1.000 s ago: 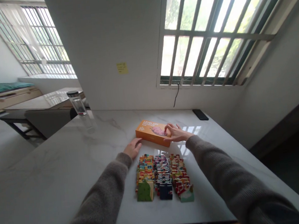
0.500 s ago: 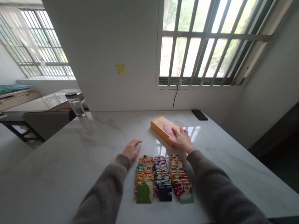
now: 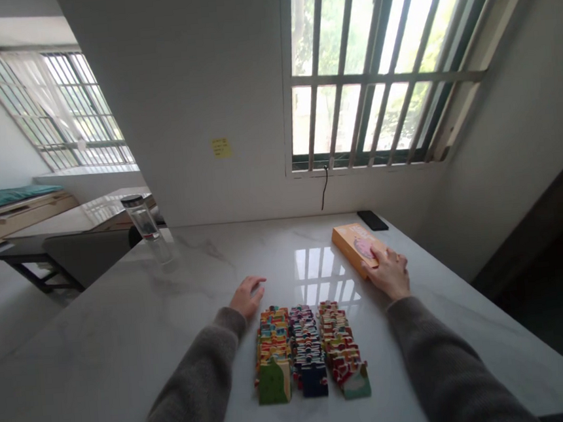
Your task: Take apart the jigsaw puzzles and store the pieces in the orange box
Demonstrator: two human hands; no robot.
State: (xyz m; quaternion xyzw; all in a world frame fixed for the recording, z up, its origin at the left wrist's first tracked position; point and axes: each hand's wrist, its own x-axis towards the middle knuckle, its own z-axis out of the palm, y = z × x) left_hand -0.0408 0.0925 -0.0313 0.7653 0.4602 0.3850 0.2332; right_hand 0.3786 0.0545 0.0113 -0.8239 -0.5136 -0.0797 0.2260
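On the right, an orange box [image 3: 350, 241] with a pink round picture lies flat on the table, and my right hand [image 3: 389, 272] is closed around its near end. My left hand [image 3: 248, 296] rests at the table's middle with fingers apart and nothing in them. Just to its right and nearer me are three rows of overlapping jigsaw pieces: a left row [image 3: 274, 379] with a green piece in front, a middle row [image 3: 313, 379] with a dark blue one, and a right row [image 3: 356, 383] with a pale green one.
A white marbled table [image 3: 102, 358] spreads beneath everything. At its back left stands a lidded glass bottle [image 3: 142, 220]; at the back right lies a black phone [image 3: 372, 220]. A wall with a yellow note [image 3: 221, 148] and a barred window closes off the far side.
My right hand has moved the orange box to the right, closer to the phone. My left hand has stayed nearly in place, and the view has tilted up slightly.
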